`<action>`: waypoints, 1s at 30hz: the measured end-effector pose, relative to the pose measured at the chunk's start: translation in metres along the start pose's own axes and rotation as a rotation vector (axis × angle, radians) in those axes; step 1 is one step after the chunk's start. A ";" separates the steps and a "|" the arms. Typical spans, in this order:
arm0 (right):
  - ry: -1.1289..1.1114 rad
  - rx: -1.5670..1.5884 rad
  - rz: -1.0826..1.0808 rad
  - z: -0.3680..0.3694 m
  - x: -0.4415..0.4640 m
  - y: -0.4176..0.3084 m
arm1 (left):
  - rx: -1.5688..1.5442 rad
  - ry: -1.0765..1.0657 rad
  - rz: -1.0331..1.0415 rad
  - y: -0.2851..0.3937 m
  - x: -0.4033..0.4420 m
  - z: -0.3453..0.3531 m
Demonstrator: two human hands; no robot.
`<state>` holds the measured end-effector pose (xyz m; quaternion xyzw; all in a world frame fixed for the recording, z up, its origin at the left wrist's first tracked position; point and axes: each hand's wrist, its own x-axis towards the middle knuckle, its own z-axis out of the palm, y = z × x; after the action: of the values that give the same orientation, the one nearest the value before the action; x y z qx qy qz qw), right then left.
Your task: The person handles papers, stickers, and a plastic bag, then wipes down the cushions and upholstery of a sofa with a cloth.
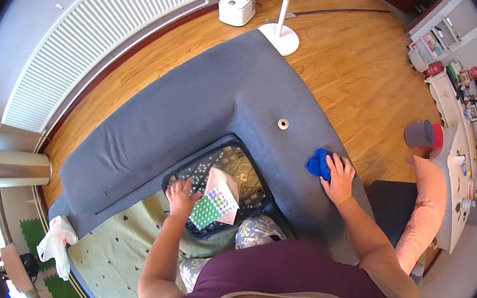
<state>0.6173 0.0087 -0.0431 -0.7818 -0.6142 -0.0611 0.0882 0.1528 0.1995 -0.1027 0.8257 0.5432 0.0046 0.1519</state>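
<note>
My right hand [341,183] rests on the sofa arm with its fingers over the edge of a crumpled blue cloth [318,164]. Over the left side of a black plastic basket [259,173] is my left hand [180,198], its fingers spread and nothing held. Just right of that hand, a green and white patterned piece [203,213] and a pale pink piece with coloured dots [223,189] lie in the basket. The basket sits on the sofa seat, in front of my knees.
A small round object [283,124] lies on the grey sofa [185,96]. A green cover [109,252] spreads over the seat at left, with a white plastic bag [57,243] beyond it. A white stand base [281,39] is on the floor behind the sofa.
</note>
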 end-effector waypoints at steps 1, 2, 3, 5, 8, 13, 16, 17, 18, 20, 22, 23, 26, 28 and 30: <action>-0.006 -0.010 0.010 -0.004 0.002 0.000 | 0.023 0.078 0.053 0.001 0.008 -0.004; -0.080 -0.055 0.030 -0.015 -0.005 0.001 | 0.000 0.132 0.081 0.007 0.020 -0.012; -0.124 -0.079 0.024 -0.014 0.006 0.002 | -0.005 0.220 0.089 0.006 0.048 -0.031; -0.155 -0.023 0.061 -0.006 0.009 0.012 | -0.026 0.373 0.124 0.007 0.117 -0.056; 0.147 0.421 0.306 0.006 0.037 0.012 | 0.015 0.378 0.111 0.010 0.182 -0.071; 0.133 0.325 0.216 -0.006 0.107 -0.022 | 0.092 0.278 -0.138 0.024 0.279 -0.085; -0.027 -0.007 0.117 0.013 0.100 -0.043 | 0.146 0.201 -0.164 0.035 0.309 -0.086; -0.028 -0.012 0.114 0.020 0.108 -0.039 | 0.140 0.201 -0.166 0.034 0.318 -0.080; -0.047 0.003 0.099 0.026 0.115 -0.036 | 0.185 0.222 -0.180 0.031 0.322 -0.071; -0.044 0.006 0.047 0.035 0.146 -0.041 | 0.251 0.265 -0.208 0.032 0.325 -0.055; -0.039 0.061 0.014 0.051 0.204 -0.061 | 0.255 0.303 -0.206 0.031 0.326 -0.052; -0.043 0.061 0.016 0.062 0.234 -0.069 | 0.261 0.322 -0.194 0.029 0.326 -0.050; 0.086 0.136 0.000 0.088 0.332 -0.082 | 0.232 0.371 -0.165 0.022 0.331 -0.042; 0.143 0.166 0.021 0.110 0.412 -0.084 | 0.233 0.385 -0.144 0.018 0.329 -0.038; 0.130 0.162 0.128 0.134 0.493 -0.083 | 0.217 0.389 -0.130 0.015 0.331 -0.034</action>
<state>0.6520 0.5251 -0.0683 -0.8040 -0.5590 -0.0562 0.1946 0.2963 0.5002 -0.1181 0.7841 0.6116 0.0955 -0.0454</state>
